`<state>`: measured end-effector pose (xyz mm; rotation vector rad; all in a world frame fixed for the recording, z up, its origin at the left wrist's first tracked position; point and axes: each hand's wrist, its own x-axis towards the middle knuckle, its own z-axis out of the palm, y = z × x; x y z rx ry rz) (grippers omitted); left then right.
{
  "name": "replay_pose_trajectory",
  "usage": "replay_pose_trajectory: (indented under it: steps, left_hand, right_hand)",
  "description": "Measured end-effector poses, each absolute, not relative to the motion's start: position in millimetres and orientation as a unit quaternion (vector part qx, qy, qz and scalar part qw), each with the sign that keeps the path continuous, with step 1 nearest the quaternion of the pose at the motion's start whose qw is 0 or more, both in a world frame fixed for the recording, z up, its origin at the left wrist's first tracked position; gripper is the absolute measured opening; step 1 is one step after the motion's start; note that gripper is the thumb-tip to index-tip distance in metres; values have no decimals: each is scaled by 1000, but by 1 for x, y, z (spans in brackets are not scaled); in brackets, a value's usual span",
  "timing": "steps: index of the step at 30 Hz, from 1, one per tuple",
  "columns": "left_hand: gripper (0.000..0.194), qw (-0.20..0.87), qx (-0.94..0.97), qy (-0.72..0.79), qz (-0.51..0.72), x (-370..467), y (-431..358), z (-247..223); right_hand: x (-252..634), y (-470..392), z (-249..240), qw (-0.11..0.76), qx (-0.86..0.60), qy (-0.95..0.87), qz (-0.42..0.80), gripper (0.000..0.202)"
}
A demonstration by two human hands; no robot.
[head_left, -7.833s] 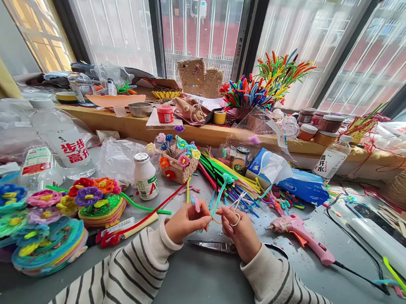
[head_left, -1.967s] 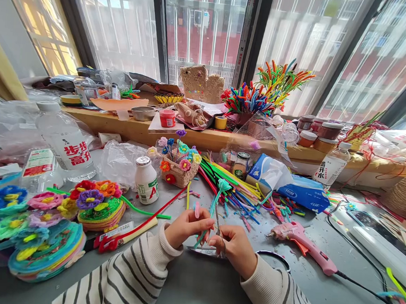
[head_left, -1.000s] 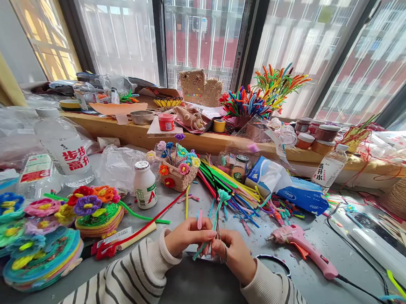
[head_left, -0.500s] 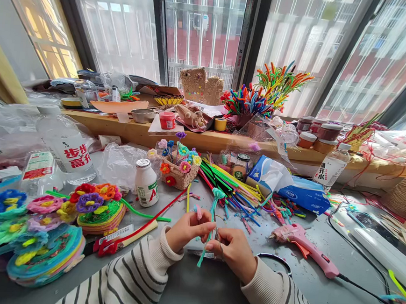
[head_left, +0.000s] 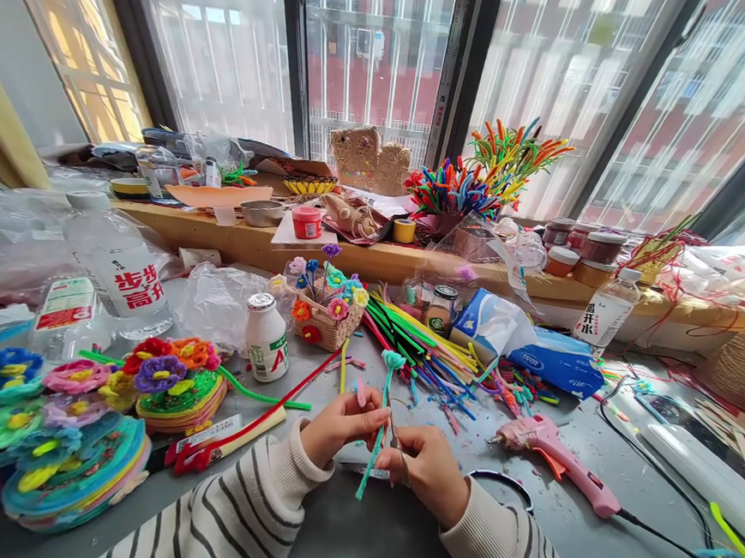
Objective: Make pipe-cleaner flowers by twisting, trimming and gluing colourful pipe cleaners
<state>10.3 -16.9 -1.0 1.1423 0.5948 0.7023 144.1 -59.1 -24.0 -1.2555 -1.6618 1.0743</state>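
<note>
Between the fingertips of my left hand (head_left: 348, 422) is a teal pipe-cleaner flower (head_left: 393, 361), held by its stem. The fuzzy head points up and the stem's lower end (head_left: 362, 485) hangs below my fingers. My right hand (head_left: 428, 468) is closed on thin metal scissors (head_left: 404, 469), mostly covered by the fingers; a curved handle shows, and the narrow blades lie close beside the stem. Whether the blades touch the stem I cannot tell. A small pink piece (head_left: 361, 392) shows by my left fingers.
Loose pipe cleaners (head_left: 432, 344) lie beyond my hands, beside a flower basket (head_left: 327, 318) and a white bottle (head_left: 265, 339). A pink glue gun (head_left: 558, 457) with its cord lies right. Pipe-cleaner flowers on round stacks (head_left: 80, 471) crowd the left. A black-edged ring (head_left: 504, 483) is near my right wrist.
The flower and both hands have shifted slightly left, and the flower head sits a little lower. My grip on the stem and the scissors looks the same.
</note>
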Motion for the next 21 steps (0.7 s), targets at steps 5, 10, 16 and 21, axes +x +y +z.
replay_pose_trajectory:
  steps: [5, 10, 16, 21]
  left_hand:
    - [23, 746, 522, 269, 316, 10, -16, -4]
    - [23, 745, 526, 269, 311, 10, -16, -4]
    - [23, 745, 510, 290, 317, 9, -17, -1]
    - [23, 749, 508, 283, 318, 10, -19, 1]
  right_hand:
    - [143, -61, -20, 392, -491, -655, 420, 53]
    - [143, -63, -18, 393, -469, -655, 443, 54]
    - [143, -60, -22, 396, -514, -649, 398, 52]
    - [143, -62, -17, 383, -492, -673, 399, 58]
